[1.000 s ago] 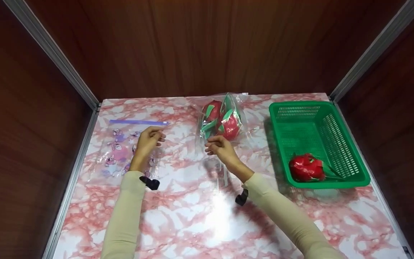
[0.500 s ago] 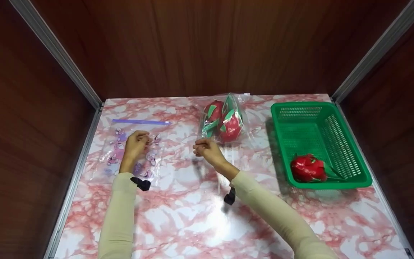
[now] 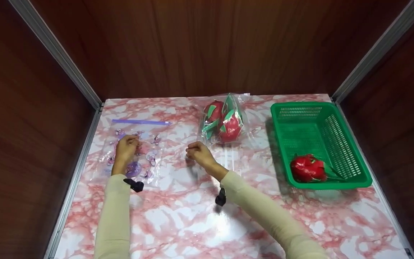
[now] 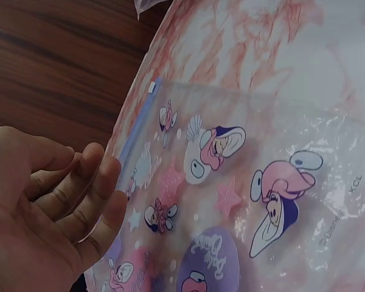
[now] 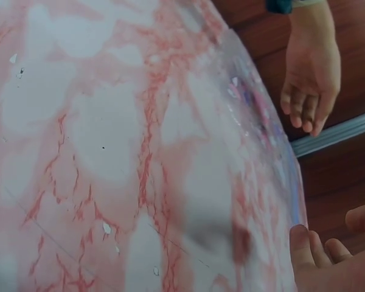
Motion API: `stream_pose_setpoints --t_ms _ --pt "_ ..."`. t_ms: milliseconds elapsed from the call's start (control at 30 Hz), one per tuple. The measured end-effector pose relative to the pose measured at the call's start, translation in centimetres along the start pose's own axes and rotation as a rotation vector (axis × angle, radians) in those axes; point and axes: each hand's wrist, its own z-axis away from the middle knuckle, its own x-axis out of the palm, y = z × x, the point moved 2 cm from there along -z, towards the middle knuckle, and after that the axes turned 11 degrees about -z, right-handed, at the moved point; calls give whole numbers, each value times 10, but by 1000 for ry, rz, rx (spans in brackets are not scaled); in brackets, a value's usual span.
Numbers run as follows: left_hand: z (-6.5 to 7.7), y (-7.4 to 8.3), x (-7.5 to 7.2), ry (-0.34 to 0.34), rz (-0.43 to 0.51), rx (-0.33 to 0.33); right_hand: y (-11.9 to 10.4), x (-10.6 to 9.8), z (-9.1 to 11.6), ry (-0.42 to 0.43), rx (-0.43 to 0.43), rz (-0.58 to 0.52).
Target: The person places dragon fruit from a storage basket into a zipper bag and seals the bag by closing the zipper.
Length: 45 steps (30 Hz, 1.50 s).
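Observation:
My left hand (image 3: 126,149) hovers over a flat see-through zip bag (image 3: 153,158) printed with pink and purple cartoon figures. In the left wrist view its relaxed fingers (image 4: 82,210) hold nothing, beside the printed bag (image 4: 219,201) with its blue slider strip (image 4: 140,121). Over the table, right of that bag, my right hand (image 3: 202,154) has loosely bent fingers with nothing between them. Just beyond it lies a clear zip bag (image 3: 220,97) with a red-and-green dragon fruit (image 3: 231,127) and another dragon fruit (image 3: 214,110) inside.
A green plastic basket (image 3: 276,140) stands at the right, with one dragon fruit (image 3: 307,168) in its near corner. The table (image 3: 178,223) has a red-and-white marbled top. Dark wooden walls (image 3: 199,46) enclose it at the back and sides.
Both hands have moved left and slightly nearer the person. The left has gone from the printed bag's right side to above its middle; the right has drawn away from the clear bag.

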Motion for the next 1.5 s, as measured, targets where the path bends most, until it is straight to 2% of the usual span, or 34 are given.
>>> stream_pose_setpoints --t_ms 167,433,633,833,933,1100,1300,1500 --pt "-1 -8 -7 53 -104 11 5 5 -3 -17 35 -12" --pt "-5 -25 -19 97 -247 -7 17 13 -8 -26 79 -64" --pt "-3 -37 -30 132 -306 -16 24 20 -8 -41 104 -47" --pt "0 -53 -37 218 -392 10 29 26 -5 -53 136 -18" --pt "2 -59 -39 242 -424 -14 30 28 -4 -57 148 -19" --pt "3 -62 -44 224 -510 -75 32 29 -6 -74 161 -27" --pt "5 -65 -45 137 -569 -163 32 30 -4 -106 177 -49" --pt "8 -67 -43 124 -576 -179 34 28 -3 -121 162 -78"
